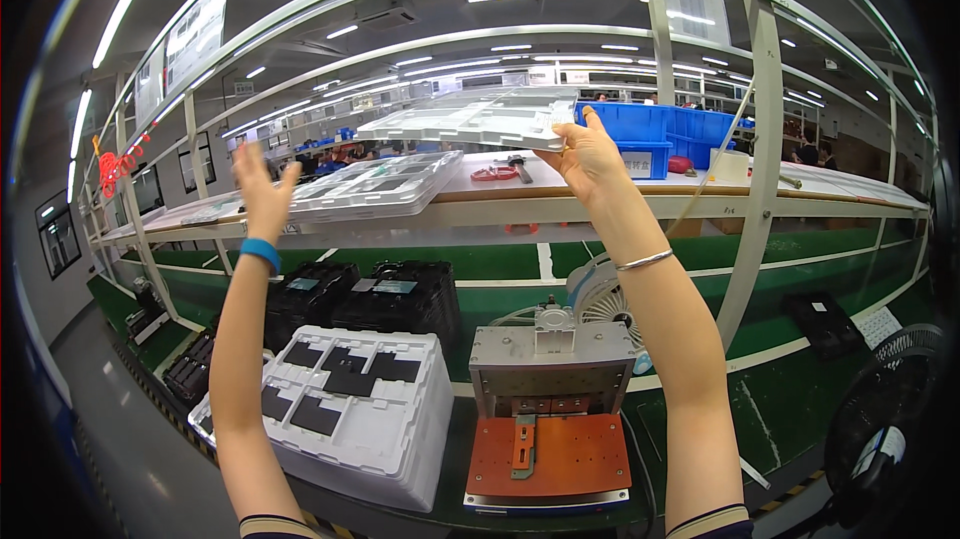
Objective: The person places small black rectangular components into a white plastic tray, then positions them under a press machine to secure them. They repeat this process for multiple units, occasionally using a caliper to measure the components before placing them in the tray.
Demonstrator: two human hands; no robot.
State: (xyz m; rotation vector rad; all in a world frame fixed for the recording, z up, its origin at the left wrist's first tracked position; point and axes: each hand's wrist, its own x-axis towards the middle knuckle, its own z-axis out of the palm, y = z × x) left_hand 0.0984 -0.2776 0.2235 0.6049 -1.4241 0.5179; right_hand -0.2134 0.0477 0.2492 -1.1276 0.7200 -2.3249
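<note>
My right hand is raised and pinches the near right corner of a white plastic tray, holding it tilted in the air above the shelf. My left hand is up at the left, its fingers apart and smeared by motion, with nothing in it. It is nearest to a stack of clear-white trays with dark flat pieces on the raised shelf, under the held tray. Below, between my forearms, stands a stack of white trays with several black flat pieces in its top compartments.
A press-like fixture with an orange base stands on the green bench, a small white fan behind it. Stacked black trays lie beyond the white stack. Blue bins and a white post are at right, a black fan lower right.
</note>
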